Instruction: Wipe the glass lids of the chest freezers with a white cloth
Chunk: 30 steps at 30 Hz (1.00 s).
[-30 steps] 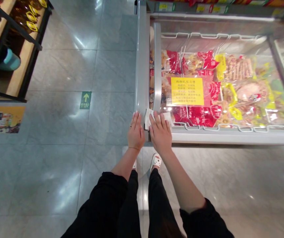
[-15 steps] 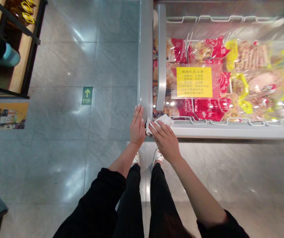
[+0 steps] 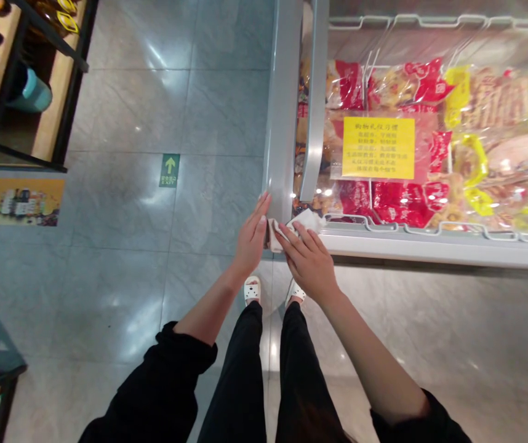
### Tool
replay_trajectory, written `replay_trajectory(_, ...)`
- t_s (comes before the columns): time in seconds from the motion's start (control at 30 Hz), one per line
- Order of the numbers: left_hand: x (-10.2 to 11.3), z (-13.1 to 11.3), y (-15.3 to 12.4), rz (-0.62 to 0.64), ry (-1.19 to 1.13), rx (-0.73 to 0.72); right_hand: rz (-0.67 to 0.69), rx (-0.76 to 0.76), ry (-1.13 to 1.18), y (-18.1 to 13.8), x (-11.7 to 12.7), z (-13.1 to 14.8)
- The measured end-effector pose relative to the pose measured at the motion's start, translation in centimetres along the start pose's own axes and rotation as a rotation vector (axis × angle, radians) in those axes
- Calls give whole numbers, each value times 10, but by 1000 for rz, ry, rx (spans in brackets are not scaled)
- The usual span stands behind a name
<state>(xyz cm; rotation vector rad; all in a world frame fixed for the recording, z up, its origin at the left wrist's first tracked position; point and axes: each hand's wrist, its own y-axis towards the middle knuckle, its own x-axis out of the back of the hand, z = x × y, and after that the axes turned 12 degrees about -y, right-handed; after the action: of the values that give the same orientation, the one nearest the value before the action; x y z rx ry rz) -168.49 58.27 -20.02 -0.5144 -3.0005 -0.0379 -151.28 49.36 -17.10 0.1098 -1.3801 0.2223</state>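
Observation:
My right hand [image 3: 309,259] presses a folded white cloth [image 3: 309,219] onto the near left corner of a chest freezer [image 3: 384,244]. Its fingers lie over the cloth, which sticks out beyond them. Beside it, my left hand [image 3: 250,239] is stretched out, fingers straight and close together, along the outer side of the freezer's left rim [image 3: 279,154]. No object shows in the left hand, though its palm side is partly hidden. Under the freezer's clear top lie several bagged frozen foods [image 3: 405,200], and a yellow notice [image 3: 378,147] sits above them.
A grey handle bar [image 3: 314,104] runs along the freezer's left part. Wire basket rims [image 3: 402,226] line its near edge. A wooden shelf [image 3: 47,132] with bottles stands at the upper left. A green exit sign [image 3: 169,170] marks the tiled floor; another dark-framed rack [image 3: 8,375] is lower left.
The view has shifted slightly, so the freezer and shelf sit further right. My left hand has slid a little left, away from the cloth. My right hand stays on the cloth at the corner.

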Motion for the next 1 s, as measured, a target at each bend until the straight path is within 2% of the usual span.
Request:
replay_trajectory(0.1, 6, -13, -10, 54, 62, -51, 22, 76, 32, 13, -1, 0)
replay_trajectory(0.23, 11, -22, -18, 34, 236, -104, 13, 161, 91, 35, -2, 3)
replay_trajectory(0.37, 10, -28, -20, 49, 365, -170, -53, 164, 123, 27, 3, -7)
replay_trajectory(0.5, -6, -34, -23, 68, 499, -234, -140, 1, 119, 13, 11, -37)
replay_trajectory(0.63, -29, -28, -29, 111, 635, -181, -92, -119, 46, 26, 14, -66)
replay_trajectory(0.77, -43, -22, -43, 97, 703, -108, -38, -132, 11, 45, 10, -74)
replay_trajectory(0.9, -53, -27, -60, 88, 755, -58, -33, -81, 49, 46, 6, -72)
replay_trajectory(1.0, -54, -27, -56, 108, 812, -77, -29, -28, 93, 44, 4, -72)
